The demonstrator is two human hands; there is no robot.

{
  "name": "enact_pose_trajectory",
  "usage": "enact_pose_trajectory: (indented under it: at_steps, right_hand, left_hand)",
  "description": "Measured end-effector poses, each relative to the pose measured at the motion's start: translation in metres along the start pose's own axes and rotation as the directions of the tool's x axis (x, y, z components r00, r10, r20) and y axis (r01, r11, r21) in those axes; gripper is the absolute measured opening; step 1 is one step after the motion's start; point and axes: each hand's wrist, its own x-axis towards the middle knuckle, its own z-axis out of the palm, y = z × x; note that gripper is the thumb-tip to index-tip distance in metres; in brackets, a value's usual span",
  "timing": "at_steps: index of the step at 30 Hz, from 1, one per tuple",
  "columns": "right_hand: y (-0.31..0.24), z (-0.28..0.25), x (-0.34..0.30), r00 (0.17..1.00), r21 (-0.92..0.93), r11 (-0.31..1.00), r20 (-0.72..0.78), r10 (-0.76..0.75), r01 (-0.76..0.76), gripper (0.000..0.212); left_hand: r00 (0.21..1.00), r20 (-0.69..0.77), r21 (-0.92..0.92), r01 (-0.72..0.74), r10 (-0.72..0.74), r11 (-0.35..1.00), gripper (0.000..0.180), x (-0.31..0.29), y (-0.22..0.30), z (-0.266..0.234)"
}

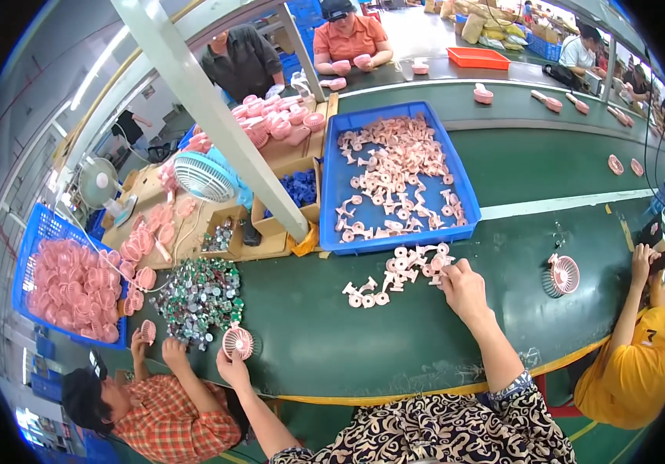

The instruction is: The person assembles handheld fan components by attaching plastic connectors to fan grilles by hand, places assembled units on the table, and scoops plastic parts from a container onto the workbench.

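Observation:
My left hand (233, 373) holds a round pink fan housing (238, 340) with slatted sides by its rim, just above the green table. Next to it lies a heap of small green circuit boards with silvery motors (199, 298). My right hand (468, 292) is closed, its fingertips at the edge of a loose cluster of small pale pink plastic parts (400, 267), each with a ring and a stem. The part at those fingertips is mostly hidden. Beyond the cluster, a blue tray (332, 193) holds many more of these parts.
On the left stand a blue basket (26, 267) of pink grilles and a fan (205, 176). A grey post (216, 116) rises near the tray. Another pink fan housing (563, 276) lies at the right. Co-workers sit on both sides; further people work across the conveyor (533, 166).

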Motion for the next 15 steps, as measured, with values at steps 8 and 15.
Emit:
enact_pose_trajectory:
  at_steps: [8,15]
  right_hand:
    - [0.002,-0.016,-0.008,0.970,0.055,0.998,-0.244,0.001,0.012,0.024]
    - [-0.004,-0.041,-0.034,0.948,0.345,0.907,-0.117,0.295,-0.240,0.039]
  left_hand:
    - [0.898,0.440,0.336,-0.183,0.018,0.924,0.047,-0.110,0.145,0.039]
    - [0.511,0.858,-0.060,0.012,0.045,0.998,0.073,-0.198,0.228,0.063]
